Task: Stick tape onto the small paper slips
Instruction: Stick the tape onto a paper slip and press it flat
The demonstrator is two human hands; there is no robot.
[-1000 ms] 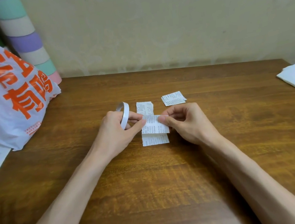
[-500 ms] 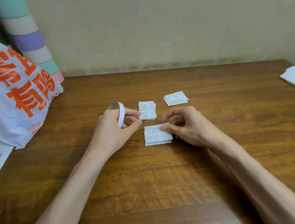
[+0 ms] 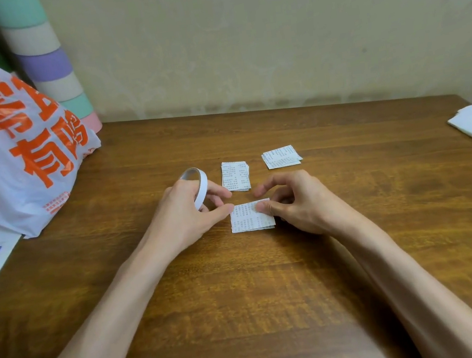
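Left hand (image 3: 182, 216) has closed in, thumb touching the nearest slip pile (image 3: 249, 221), gripping the tape roll (image 3: 200, 184); right hand (image 3: 302, 204) pinches that pile; plastic bag (image 3: 13, 155) hides its contents.

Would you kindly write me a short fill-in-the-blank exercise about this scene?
The left hand grips the ___ roll.
The right hand touches the ___ pile of slips with its thumb.
Slips lie in ___ piles on the table.
The plastic bag bears ___ lettering.
Missing: tape; nearest; three; orange.
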